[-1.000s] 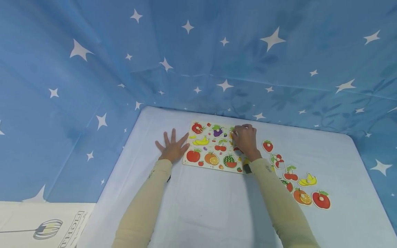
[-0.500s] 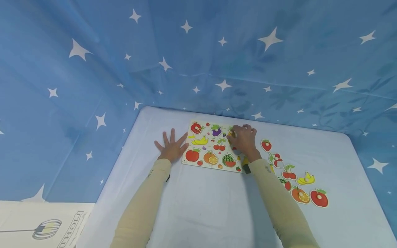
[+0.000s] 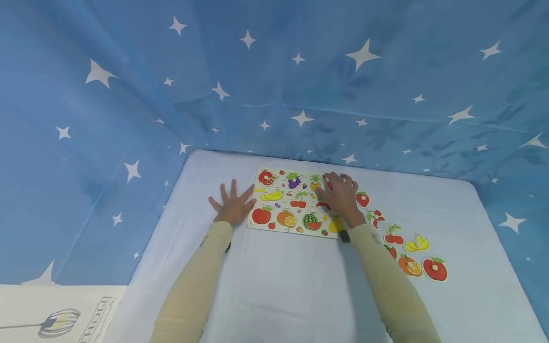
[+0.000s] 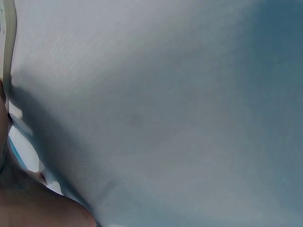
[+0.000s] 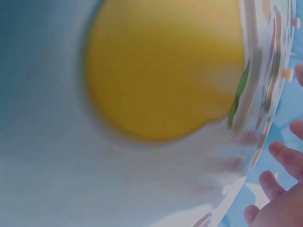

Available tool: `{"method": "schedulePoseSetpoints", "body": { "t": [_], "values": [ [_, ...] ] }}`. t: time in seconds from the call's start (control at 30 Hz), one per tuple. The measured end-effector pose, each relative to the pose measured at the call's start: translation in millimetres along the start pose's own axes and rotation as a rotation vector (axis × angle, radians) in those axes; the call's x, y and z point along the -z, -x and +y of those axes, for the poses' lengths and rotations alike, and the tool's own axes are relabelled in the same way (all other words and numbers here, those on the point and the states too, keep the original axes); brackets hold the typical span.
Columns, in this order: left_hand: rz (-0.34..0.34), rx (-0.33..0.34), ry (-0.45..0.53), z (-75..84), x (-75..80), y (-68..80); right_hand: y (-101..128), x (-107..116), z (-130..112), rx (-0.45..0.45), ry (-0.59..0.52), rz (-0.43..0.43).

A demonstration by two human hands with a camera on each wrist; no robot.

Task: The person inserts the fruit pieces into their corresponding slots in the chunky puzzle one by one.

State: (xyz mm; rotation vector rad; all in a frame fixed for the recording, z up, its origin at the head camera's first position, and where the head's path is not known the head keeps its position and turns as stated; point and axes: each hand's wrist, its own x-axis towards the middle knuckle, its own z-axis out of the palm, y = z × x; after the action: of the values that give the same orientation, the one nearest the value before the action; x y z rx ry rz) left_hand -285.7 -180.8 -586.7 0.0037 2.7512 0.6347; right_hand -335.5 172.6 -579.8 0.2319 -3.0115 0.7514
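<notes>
A fruit puzzle board (image 3: 274, 227) lies near the far side of the table, printed with bananas, cherries, an apple and other fruit. Knobbed pieces sit in its top row: a pomegranate (image 3: 266, 177), grapes (image 3: 293, 181) and a pineapple (image 3: 315, 183). My left hand (image 3: 233, 208) rests with spread fingers against the board's left edge. Over the board's right part is my right hand (image 3: 341, 197), its fingers loosely bent just right of the pineapple piece, holding nothing visible. It hides part of the board. In the right wrist view, the fingertips (image 5: 284, 156) are spread apart.
Loose knobbed pieces lie right of the board: a strawberry (image 3: 362, 199), cherries (image 3: 393, 236), bananas (image 3: 416, 243), an orange (image 3: 409, 265), an apple (image 3: 435, 269) and others. My right forearm partly covers the watermelon piece (image 3: 391, 251). A blue starry cloth (image 3: 274, 76) hangs behind the table.
My right hand has come off the pineapple piece and shifted slightly right, uncovering it in the board. The left hand stays at the board's edge. The head view has shifted a little.
</notes>
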Motion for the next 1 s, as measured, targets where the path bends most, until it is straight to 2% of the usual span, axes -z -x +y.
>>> {"method": "schedulePoseSetpoints", "body": {
  "t": [0.4, 0.57, 1.0],
  "values": [
    [-0.020, 0.014, -0.007, -1.9, 4.1, 4.3, 15, 15, 26, -0.050, -0.027, -0.052],
    [-0.034, 0.025, -0.018, -2.9, 1.4, 1.9, 21, 22, 42, -0.062, -0.027, -0.044],
    [0.001, -0.013, -0.004, 4.4, 3.5, 5.7, 40, 45, 72, -0.129, -0.013, -0.004]
  ]
}}
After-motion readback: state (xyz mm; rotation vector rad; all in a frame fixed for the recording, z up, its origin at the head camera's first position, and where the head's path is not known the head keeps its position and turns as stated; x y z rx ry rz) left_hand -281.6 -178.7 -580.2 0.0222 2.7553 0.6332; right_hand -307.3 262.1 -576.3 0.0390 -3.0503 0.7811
